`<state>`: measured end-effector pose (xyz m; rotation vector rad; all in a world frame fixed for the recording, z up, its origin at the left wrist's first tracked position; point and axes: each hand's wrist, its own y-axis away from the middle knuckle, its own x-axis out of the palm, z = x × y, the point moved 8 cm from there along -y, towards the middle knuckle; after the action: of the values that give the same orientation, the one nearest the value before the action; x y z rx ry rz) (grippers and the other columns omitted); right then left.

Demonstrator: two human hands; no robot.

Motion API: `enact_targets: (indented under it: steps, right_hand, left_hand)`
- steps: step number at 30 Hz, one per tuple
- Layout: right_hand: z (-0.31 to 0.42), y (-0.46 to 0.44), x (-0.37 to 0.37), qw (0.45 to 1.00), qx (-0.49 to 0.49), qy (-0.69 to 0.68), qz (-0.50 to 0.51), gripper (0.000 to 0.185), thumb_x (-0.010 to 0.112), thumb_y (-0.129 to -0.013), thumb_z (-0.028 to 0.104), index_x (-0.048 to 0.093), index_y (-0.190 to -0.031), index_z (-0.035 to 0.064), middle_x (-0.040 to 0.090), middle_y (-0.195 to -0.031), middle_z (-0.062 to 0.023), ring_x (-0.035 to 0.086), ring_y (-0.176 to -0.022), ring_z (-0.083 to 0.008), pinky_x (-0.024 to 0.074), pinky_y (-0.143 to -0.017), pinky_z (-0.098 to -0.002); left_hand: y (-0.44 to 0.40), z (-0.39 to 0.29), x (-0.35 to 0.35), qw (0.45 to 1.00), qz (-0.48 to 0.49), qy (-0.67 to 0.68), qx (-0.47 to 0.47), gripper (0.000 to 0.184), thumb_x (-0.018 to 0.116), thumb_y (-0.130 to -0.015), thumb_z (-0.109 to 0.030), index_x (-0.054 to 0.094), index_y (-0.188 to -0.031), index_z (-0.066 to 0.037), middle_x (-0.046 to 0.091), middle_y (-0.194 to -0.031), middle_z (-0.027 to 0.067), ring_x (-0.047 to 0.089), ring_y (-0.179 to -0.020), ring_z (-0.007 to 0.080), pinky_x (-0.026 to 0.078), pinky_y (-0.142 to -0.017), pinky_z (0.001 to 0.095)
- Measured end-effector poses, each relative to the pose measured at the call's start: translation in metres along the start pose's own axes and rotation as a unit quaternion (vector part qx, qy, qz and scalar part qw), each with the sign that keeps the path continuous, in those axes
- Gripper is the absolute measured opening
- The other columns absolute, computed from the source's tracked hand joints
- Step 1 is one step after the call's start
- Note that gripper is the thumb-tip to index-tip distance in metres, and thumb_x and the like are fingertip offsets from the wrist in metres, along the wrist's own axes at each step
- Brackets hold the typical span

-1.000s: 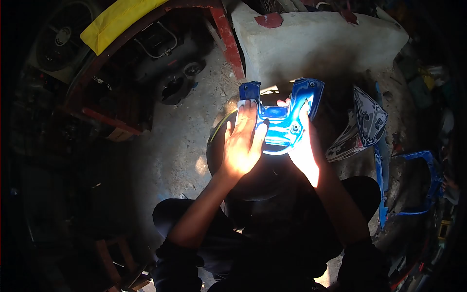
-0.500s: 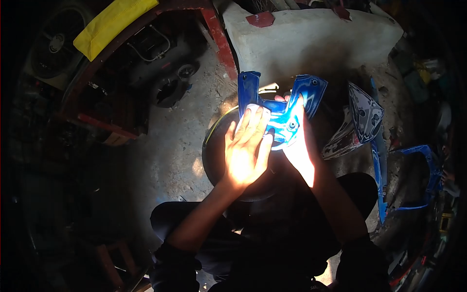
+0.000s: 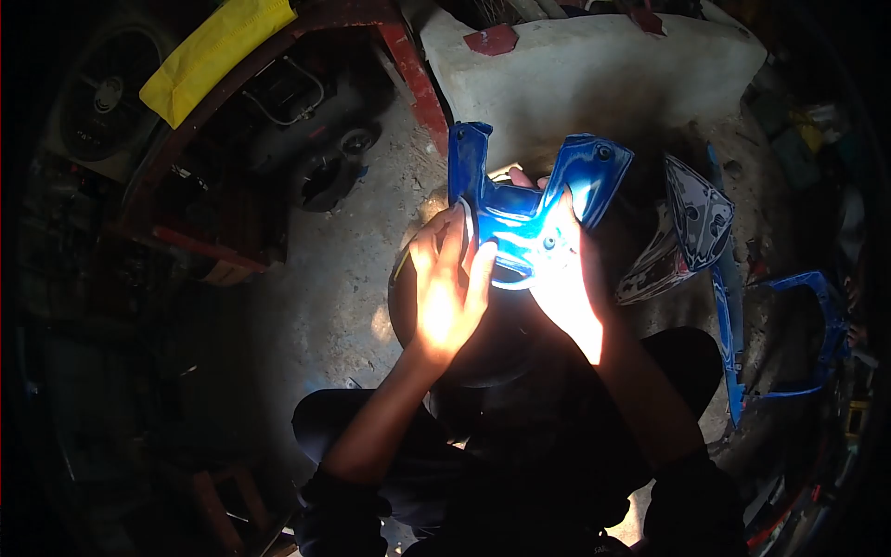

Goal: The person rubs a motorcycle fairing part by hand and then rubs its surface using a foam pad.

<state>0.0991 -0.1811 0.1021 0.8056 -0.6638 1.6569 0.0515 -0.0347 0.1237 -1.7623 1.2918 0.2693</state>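
The right hand (image 3: 564, 269) has its grip clamped on the right side of a blue panel (image 3: 509, 199), thumb in front, fingertips showing behind. The left hand (image 3: 444, 288) has its grip closed, as far as the glare and shadow let me judge, on a white pad (image 3: 467, 217) against the panel's left edge. The panel is held up over a dark round object (image 3: 478, 368). Further right are a patterned panel (image 3: 700, 223) and a blue frame (image 3: 820, 290); a pale block (image 3: 594, 79) stands beyond.
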Motion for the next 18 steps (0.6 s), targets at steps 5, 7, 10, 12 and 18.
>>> enact_targets:
  steps: [5,7,10,12,18]
  right_hand:
    - [-0.001,0.003,-0.001,0.999,0.023,-0.034,-0.011,0.045,0.049,-0.110,0.044,0.047,-0.140,0.0114,0.054,-0.149,-0.0098,0.057,-0.130,-0.0228,0.0446,-0.112,-0.0419]
    - [0.001,0.002,0.000,0.998,0.012,-0.056,-0.008,0.045,0.047,-0.111,0.042,0.044,-0.143,0.0102,0.047,-0.158,-0.0115,0.053,-0.137,-0.0280,0.0408,-0.117,-0.0481]
    - [0.000,0.001,-0.001,0.999,0.002,-0.045,0.005,0.047,0.047,-0.111,0.043,0.045,-0.143,0.0087,0.047,-0.158,-0.0112,0.052,-0.139,-0.0278,0.0396,-0.118,-0.0480]
    - [0.003,-0.001,-0.003,0.998,-0.030,-0.045,0.019,0.047,0.046,-0.111,0.043,0.046,-0.143,0.0078,0.048,-0.158,-0.0111,0.052,-0.138,-0.0272,0.0403,-0.118,-0.0465]
    - [0.011,0.008,0.008,0.999,-0.025,0.027,0.014,0.042,0.045,-0.111,0.041,0.048,-0.141,0.0103,0.050,-0.156,-0.0111,0.054,-0.136,-0.0260,0.0421,-0.117,-0.0437]
  left_hand:
    - [0.000,-0.003,0.002,1.000,-0.006,0.001,0.018,0.042,0.066,-0.101,-0.017,0.059,-0.139,0.001,0.052,-0.141,0.0183,0.050,-0.130,0.0337,0.046,-0.107,0.0419]
    - [-0.003,-0.004,-0.003,0.998,-0.033,-0.002,0.052,0.040,0.067,-0.099,-0.011,0.062,-0.137,0.000,0.057,-0.137,0.0167,0.055,-0.125,0.0325,0.049,-0.103,0.0398]
    - [-0.001,-0.027,-0.011,0.990,-0.049,-0.026,0.128,0.027,0.068,-0.095,-0.002,0.073,-0.121,0.000,0.070,-0.117,0.0136,0.065,-0.108,0.0280,0.053,-0.097,0.0372]
    - [0.002,-0.038,-0.011,0.987,-0.046,0.026,0.150,0.027,0.071,-0.090,0.004,0.075,-0.116,-0.002,0.070,-0.118,0.0126,0.067,-0.105,0.0267,0.055,-0.091,0.0355]
    - [-0.001,-0.035,-0.016,0.992,-0.056,0.046,0.099,0.024,0.075,-0.087,0.007,0.076,-0.107,-0.005,0.074,-0.103,0.0104,0.068,-0.097,0.0253,0.056,-0.087,0.0347]
